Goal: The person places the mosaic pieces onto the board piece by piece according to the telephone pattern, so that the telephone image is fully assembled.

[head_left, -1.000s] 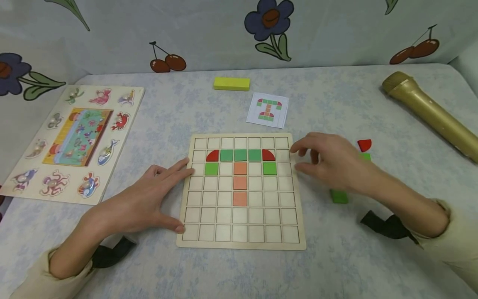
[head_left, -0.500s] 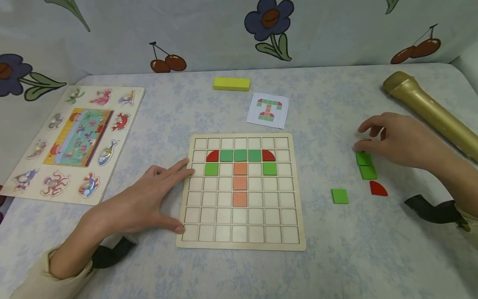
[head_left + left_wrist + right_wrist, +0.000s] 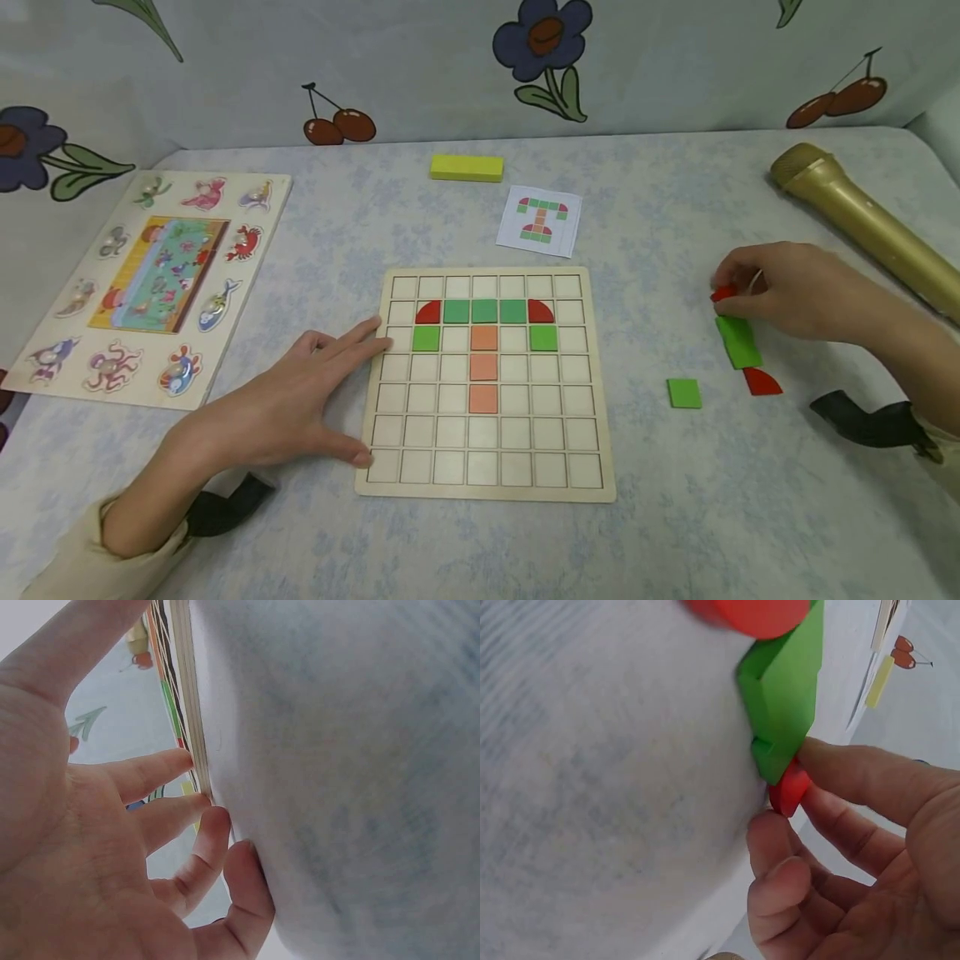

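Note:
In the head view my right hand (image 3: 791,287) pinches a small red quarter-round piece (image 3: 723,293) at the table's right. Touching it are green pieces (image 3: 738,342), with another red piece (image 3: 762,382) below. The right wrist view shows the red piece (image 3: 789,787) between thumb and fingers, against the green pieces (image 3: 784,694). My left hand (image 3: 281,408) is spread, fingertips and thumb touching the left edge of the wooden grid board (image 3: 483,492). Red, green and orange pieces lie in the board's upper and middle cells. A lone green square (image 3: 684,393) sits right of the board.
Behind the board lie a pattern card (image 3: 538,221) and a yellow block (image 3: 467,167). A sea-animal puzzle board (image 3: 255,312) is at the left. A gold microphone (image 3: 870,212) lies at the far right, behind my right hand.
My right hand has moved right, away from the board, to the loose pieces and now pinches a red one. The green pieces beside it have shifted slightly. My left hand has stayed in place.

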`<action>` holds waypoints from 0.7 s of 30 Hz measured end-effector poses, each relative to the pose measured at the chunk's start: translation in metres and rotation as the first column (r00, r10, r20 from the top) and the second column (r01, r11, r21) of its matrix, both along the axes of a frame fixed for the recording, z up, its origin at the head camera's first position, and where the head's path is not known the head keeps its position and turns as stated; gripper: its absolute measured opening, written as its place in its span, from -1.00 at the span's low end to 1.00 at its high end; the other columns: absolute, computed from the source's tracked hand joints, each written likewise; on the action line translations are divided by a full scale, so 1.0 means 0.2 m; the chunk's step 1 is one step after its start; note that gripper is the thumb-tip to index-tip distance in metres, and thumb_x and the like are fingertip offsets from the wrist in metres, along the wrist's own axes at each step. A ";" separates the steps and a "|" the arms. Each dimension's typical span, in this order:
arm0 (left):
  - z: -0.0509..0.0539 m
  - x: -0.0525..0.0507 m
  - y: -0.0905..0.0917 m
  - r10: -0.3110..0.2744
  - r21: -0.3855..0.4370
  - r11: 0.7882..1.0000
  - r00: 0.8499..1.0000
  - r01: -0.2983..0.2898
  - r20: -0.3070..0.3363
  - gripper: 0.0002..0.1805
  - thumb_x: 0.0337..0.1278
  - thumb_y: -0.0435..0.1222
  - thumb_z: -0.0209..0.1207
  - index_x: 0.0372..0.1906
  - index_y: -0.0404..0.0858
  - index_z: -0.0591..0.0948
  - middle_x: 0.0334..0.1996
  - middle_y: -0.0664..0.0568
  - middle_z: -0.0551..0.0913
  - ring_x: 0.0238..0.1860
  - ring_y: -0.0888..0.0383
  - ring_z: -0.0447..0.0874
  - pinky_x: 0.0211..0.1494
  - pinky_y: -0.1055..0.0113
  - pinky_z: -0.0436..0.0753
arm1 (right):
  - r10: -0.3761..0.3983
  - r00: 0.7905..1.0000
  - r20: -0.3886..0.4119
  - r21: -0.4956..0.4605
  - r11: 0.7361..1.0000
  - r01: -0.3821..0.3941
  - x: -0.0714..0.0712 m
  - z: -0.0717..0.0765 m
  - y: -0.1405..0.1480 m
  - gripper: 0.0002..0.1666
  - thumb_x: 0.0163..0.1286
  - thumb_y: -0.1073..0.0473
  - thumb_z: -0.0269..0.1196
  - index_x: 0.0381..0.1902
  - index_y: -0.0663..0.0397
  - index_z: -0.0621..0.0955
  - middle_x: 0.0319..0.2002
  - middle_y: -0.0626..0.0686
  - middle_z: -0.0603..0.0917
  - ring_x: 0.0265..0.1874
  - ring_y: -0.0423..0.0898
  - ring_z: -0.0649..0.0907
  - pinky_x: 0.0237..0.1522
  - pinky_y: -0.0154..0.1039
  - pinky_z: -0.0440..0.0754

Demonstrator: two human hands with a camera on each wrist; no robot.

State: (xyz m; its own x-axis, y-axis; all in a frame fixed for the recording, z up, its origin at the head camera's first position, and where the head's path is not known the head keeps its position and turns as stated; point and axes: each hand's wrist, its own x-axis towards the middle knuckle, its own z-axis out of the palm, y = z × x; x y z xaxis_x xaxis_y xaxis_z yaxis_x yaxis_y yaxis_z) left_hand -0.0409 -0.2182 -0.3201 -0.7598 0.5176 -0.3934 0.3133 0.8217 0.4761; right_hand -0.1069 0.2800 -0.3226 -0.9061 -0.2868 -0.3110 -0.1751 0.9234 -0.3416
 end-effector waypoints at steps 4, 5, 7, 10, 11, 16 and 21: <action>0.01 0.00 0.00 0.008 -0.002 1.000 1.000 -0.008 0.013 0.24 -0.35 0.20 0.52 0.55 0.01 0.15 0.58 0.12 -0.15 0.18 0.08 0.12 0.04 0.09 0.41 | 0.012 1.000 -0.016 -0.024 1.000 -0.012 0.02 0.00 -0.05 -0.80 0.27 0.18 0.40 -0.19 0.05 0.61 -0.38 -0.07 0.61 -0.45 -0.10 0.49 -0.49 -0.23 0.40; 0.01 0.00 0.00 0.011 -0.003 1.000 1.000 -0.011 0.016 0.25 -0.35 0.20 0.52 0.55 0.01 0.16 0.58 0.12 -0.15 0.18 0.08 0.12 0.04 0.10 0.41 | 0.021 0.999 -0.029 -0.030 0.999 -0.022 0.03 0.01 -0.06 -0.77 0.26 0.19 0.41 -0.16 0.06 0.61 -0.38 -0.07 0.61 -0.46 -0.11 0.49 -0.49 -0.24 0.41; 0.01 0.00 0.00 0.019 -0.005 1.000 1.000 -0.019 0.023 0.25 -0.36 0.20 0.52 0.55 0.02 0.16 0.58 0.13 -0.15 0.18 0.08 0.12 0.03 0.11 0.41 | 0.047 0.997 -0.060 -0.045 0.998 -0.050 0.04 0.01 -0.09 -0.69 0.24 0.22 0.42 -0.07 0.10 0.62 -0.35 -0.06 0.62 -0.45 -0.11 0.50 -0.47 -0.24 0.42; 0.01 0.00 0.01 0.024 -0.006 1.000 0.999 -0.024 0.026 0.25 -0.37 0.19 0.53 0.54 0.02 0.16 0.58 0.14 -0.15 0.18 0.08 0.12 0.03 0.11 0.42 | 0.086 0.988 -0.124 -0.087 0.991 -0.097 0.06 0.01 -0.13 -0.57 0.20 0.30 0.43 0.05 0.17 0.63 -0.32 -0.07 0.63 -0.42 -0.15 0.51 -0.45 -0.27 0.44; 0.01 0.00 0.01 0.025 -0.007 1.000 0.999 -0.025 0.026 0.25 -0.37 0.19 0.53 0.54 0.02 0.16 0.58 0.14 -0.15 0.18 0.08 0.12 0.03 0.11 0.42 | 0.094 0.984 -0.153 -0.107 0.988 -0.111 0.07 0.01 -0.14 -0.57 0.19 0.32 0.43 0.05 0.17 0.65 -0.32 -0.08 0.62 -0.42 -0.17 0.51 -0.46 -0.28 0.43; 0.01 0.00 0.01 0.023 -0.005 1.000 1.000 -0.022 0.022 0.25 -0.37 0.19 0.53 0.54 0.01 0.17 0.58 0.13 -0.15 0.19 0.08 0.12 0.04 0.10 0.41 | 0.145 0.946 -0.289 -0.188 0.961 -0.205 0.11 0.01 -0.21 -0.71 0.15 0.37 0.42 -0.12 0.11 0.72 -0.36 -0.16 0.57 -0.45 -0.25 0.47 -0.49 -0.33 0.41; 0.01 0.00 0.01 0.013 -0.002 1.000 1.000 -0.013 0.012 0.25 -0.36 0.18 0.53 0.54 0.00 0.17 0.58 0.12 -0.15 0.20 0.07 0.12 0.06 0.08 0.40 | 0.131 0.951 -0.280 -0.232 0.952 -0.199 0.15 0.03 -0.32 -0.70 0.12 0.38 0.42 -0.20 -0.02 0.68 -0.35 -0.17 0.56 -0.45 -0.22 0.47 -0.47 -0.32 0.42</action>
